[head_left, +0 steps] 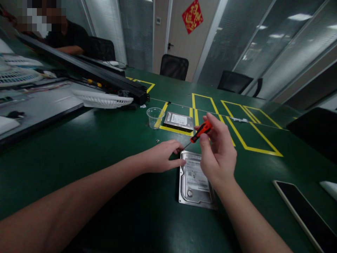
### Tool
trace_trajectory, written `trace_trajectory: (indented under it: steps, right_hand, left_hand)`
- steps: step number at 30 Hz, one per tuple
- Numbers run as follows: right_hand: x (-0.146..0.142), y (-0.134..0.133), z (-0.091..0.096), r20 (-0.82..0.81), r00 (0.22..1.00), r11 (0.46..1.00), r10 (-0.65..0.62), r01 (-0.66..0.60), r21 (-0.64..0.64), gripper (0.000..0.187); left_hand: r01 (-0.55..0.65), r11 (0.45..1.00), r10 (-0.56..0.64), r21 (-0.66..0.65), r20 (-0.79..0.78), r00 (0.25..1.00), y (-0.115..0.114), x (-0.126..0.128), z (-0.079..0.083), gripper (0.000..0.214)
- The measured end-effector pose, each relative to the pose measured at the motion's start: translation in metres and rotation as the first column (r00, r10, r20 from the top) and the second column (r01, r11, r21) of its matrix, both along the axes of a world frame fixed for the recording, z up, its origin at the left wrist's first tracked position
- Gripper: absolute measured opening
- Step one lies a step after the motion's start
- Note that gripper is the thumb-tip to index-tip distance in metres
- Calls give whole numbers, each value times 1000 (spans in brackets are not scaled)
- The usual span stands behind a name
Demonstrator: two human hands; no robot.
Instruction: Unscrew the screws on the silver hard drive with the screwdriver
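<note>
A silver hard drive (pixel 197 179) with a white label lies flat on the green table in front of me. My left hand (pixel 168 154) grips its far left corner, thumb over the top face and fingers curled by the edge. In my right hand (pixel 218 151) is a screwdriver (pixel 201 131) with an orange and black handle. Its thin shaft slants down to that same corner, beside my left fingertips. Whether the tip sits in a screw is too small to tell. My right hand hides part of the drive's right side.
Beyond stand a second hard drive (pixel 178 121) and a clear plastic cup (pixel 155 117), with tiny screws (pixel 157 141) nearer me. A phone (pixel 305 211) lies at right. White fan grilles (pixel 102 100) and a long black bar (pixel 86 70) occupy the left. Another person (pixel 71 37) sits across.
</note>
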State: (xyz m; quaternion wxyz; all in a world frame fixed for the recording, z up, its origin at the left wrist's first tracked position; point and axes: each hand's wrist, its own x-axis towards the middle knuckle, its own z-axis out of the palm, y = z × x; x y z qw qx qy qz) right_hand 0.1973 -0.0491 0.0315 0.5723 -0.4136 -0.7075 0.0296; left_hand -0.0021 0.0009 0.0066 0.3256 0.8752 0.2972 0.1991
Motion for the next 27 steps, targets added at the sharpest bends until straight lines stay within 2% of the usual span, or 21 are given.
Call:
trace_trajectory:
  steps: [5,8,11,18,24,27]
  right_hand:
    - [-1,-1,0,9,999,998,54,-54,-19,55]
    - [-1,-1,2,10,1000,999,-1,1,35,51]
    - [-1,-2,4,5,999,999,-45,45,29,50]
    - [0,-3,3,16,999,998,43,-43,-38,55]
    - [-2,-1,4,3,999,995,-51,50,87,49]
    - [-1,-1,5,7,998,995,-60,60,77,48]
  left_hand:
    - [-1,1000,1,11,-2,1000,1,0,-2,39]
    - [-7,1000,7,6,-11,1000,1,-1,-2,42]
    - [-9,1000,9,5,-11,1000,0,-1,-1,41]
    - [-1,1000,1,22,-9,1000,0,0,-1,36]
    - [-4,1000,4,7,-10,1000,0,-1,-1,40]
    - [-2,1000,3,9,-11,1000,0,-1,0,40]
